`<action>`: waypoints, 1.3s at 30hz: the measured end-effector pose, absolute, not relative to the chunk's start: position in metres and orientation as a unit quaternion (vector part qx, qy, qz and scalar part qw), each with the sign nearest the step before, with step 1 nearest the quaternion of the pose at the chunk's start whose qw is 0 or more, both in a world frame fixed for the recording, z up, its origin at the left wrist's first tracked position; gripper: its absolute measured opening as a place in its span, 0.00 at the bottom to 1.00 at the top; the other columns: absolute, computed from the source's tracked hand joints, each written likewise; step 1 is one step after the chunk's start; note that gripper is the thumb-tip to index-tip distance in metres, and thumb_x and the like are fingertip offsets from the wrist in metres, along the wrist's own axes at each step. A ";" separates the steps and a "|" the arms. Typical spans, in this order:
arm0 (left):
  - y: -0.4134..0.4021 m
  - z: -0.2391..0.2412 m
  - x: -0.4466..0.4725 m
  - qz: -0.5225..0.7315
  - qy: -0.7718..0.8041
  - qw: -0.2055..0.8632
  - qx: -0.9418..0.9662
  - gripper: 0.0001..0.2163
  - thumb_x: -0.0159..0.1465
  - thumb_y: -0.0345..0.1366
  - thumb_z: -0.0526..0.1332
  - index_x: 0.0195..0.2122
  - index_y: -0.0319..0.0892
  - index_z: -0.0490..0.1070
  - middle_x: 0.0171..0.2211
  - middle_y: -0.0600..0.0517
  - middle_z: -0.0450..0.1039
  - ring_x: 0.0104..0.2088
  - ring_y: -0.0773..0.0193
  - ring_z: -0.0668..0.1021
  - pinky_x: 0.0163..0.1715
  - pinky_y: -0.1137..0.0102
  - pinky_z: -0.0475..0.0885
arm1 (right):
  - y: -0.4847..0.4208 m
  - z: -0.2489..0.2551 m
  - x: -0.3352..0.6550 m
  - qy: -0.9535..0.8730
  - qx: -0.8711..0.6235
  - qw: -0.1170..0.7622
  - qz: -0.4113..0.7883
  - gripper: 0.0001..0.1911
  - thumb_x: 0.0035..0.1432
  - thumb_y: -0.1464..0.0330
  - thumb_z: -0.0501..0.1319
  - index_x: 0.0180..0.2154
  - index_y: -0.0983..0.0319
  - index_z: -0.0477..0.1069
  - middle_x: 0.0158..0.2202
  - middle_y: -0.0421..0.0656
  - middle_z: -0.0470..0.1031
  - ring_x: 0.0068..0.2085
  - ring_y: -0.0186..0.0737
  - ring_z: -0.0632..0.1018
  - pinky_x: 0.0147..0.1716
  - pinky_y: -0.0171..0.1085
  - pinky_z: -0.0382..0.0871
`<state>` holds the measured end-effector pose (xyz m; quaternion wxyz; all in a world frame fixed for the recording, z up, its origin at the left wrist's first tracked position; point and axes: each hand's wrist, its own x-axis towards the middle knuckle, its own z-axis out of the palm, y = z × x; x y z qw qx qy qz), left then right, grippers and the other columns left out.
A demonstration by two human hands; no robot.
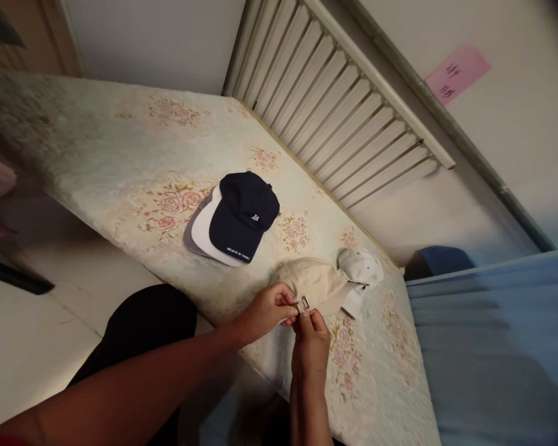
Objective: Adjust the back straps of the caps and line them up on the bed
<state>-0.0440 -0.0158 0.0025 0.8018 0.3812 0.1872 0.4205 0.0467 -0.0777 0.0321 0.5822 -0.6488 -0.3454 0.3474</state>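
Observation:
A beige baseball cap [314, 275] is held over the near edge of the flowered surface, its strap side turned toward me. My left hand [278, 305] pinches the strap close to a small metal buckle [305, 302]. From below, my right hand [312, 325] grips the strap on the other side of that buckle. Both hands' fingers are closed, and the strap is partly hidden by them. Just beyond the beige cap lies a white cap [360, 267]. To the left, a navy cap [245, 207] with small white lettering rests on top of a white-brimmed cap [203, 228].
The flowered cover [134, 148] spreads over a long flat surface. A pale slatted rail [335, 105] runs along its far side by the wall. A blue curtain [488, 347] hangs at the right, and a pink note [459, 73] is stuck on the wall.

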 end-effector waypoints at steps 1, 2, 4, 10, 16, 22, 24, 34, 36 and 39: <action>-0.016 0.002 -0.044 0.419 0.193 0.800 0.384 0.08 0.54 0.30 0.62 0.30 0.41 0.61 0.22 0.55 0.69 0.23 0.70 0.72 0.23 0.74 0.63 | -0.078 0.032 0.047 -0.341 -0.647 0.584 0.352 0.12 0.55 0.61 0.59 0.25 0.62 0.68 0.22 0.37 0.72 0.26 0.34 0.72 0.31 0.35 0.64; -0.016 0.001 -0.044 0.417 0.198 0.798 0.387 0.08 0.54 0.31 0.62 0.30 0.41 0.61 0.22 0.55 0.69 0.23 0.69 0.72 0.23 0.74 0.63 | -0.078 0.031 0.047 -0.337 -0.644 0.587 0.357 0.12 0.55 0.61 0.59 0.26 0.62 0.68 0.22 0.37 0.72 0.26 0.34 0.72 0.31 0.35 0.65; -0.015 0.002 -0.045 0.411 0.203 0.796 0.396 0.08 0.54 0.31 0.62 0.30 0.41 0.61 0.23 0.55 0.69 0.24 0.69 0.73 0.24 0.74 0.64 | -0.077 0.031 0.047 -0.330 -0.638 0.594 0.363 0.11 0.54 0.62 0.60 0.25 0.62 0.68 0.22 0.37 0.71 0.26 0.34 0.72 0.30 0.35 0.65; -0.015 0.008 -0.048 0.408 0.211 0.782 0.422 0.08 0.52 0.28 0.61 0.31 0.40 0.62 0.25 0.55 0.69 0.27 0.68 0.75 0.27 0.73 0.67 | -0.074 0.033 0.049 -0.309 -0.637 0.604 0.366 0.11 0.51 0.62 0.63 0.25 0.62 0.68 0.22 0.37 0.71 0.25 0.33 0.71 0.28 0.34 0.65; -0.015 0.016 -0.051 0.402 0.223 0.782 0.420 0.08 0.53 0.31 0.61 0.30 0.41 0.61 0.24 0.55 0.69 0.26 0.68 0.74 0.27 0.72 0.67 | -0.070 0.037 0.047 -0.268 -0.615 0.629 0.393 0.12 0.44 0.61 0.67 0.26 0.63 0.69 0.23 0.37 0.72 0.24 0.32 0.70 0.26 0.33 0.65; -0.016 0.026 -0.062 0.427 0.297 0.665 0.536 0.08 0.60 0.37 0.56 0.27 0.40 0.64 0.24 0.56 0.65 0.27 0.69 0.69 0.27 0.74 0.63 | -0.071 0.041 0.050 -0.237 -0.605 0.643 0.404 0.11 0.43 0.64 0.67 0.27 0.61 0.69 0.20 0.33 0.68 0.22 0.29 0.68 0.26 0.32 0.66; -0.016 0.028 -0.067 0.432 0.312 0.646 0.546 0.10 0.62 0.39 0.53 0.27 0.41 0.64 0.24 0.56 0.66 0.27 0.69 0.70 0.27 0.74 0.64 | -0.071 0.043 0.052 -0.226 -0.584 0.657 0.419 0.10 0.43 0.66 0.68 0.29 0.62 0.70 0.24 0.35 0.71 0.25 0.30 0.71 0.28 0.31 0.67; 0.001 -0.003 -0.065 0.417 0.499 0.561 0.512 0.07 0.59 0.36 0.52 0.24 0.42 0.61 0.23 0.56 0.65 0.27 0.67 0.69 0.27 0.73 0.62 | -0.072 0.064 0.060 -0.164 -0.510 0.704 0.467 0.14 0.40 0.73 0.69 0.33 0.63 0.73 0.30 0.39 0.76 0.30 0.33 0.76 0.30 0.32 0.71; 0.000 -0.009 -0.061 0.386 0.486 0.600 0.504 0.07 0.59 0.36 0.52 0.25 0.42 0.63 0.24 0.55 0.67 0.27 0.67 0.70 0.27 0.73 0.63 | -0.072 0.069 0.060 -0.164 -0.501 0.707 0.472 0.14 0.40 0.73 0.69 0.34 0.62 0.73 0.31 0.39 0.77 0.31 0.34 0.76 0.30 0.33 0.72; -0.004 -0.010 -0.058 0.362 0.461 0.636 0.503 0.07 0.59 0.37 0.52 0.27 0.42 0.65 0.26 0.54 0.69 0.28 0.66 0.71 0.27 0.73 0.63 | -0.074 0.075 0.063 -0.171 -0.495 0.703 0.480 0.13 0.41 0.74 0.69 0.33 0.62 0.73 0.31 0.38 0.76 0.31 0.33 0.76 0.31 0.33 0.72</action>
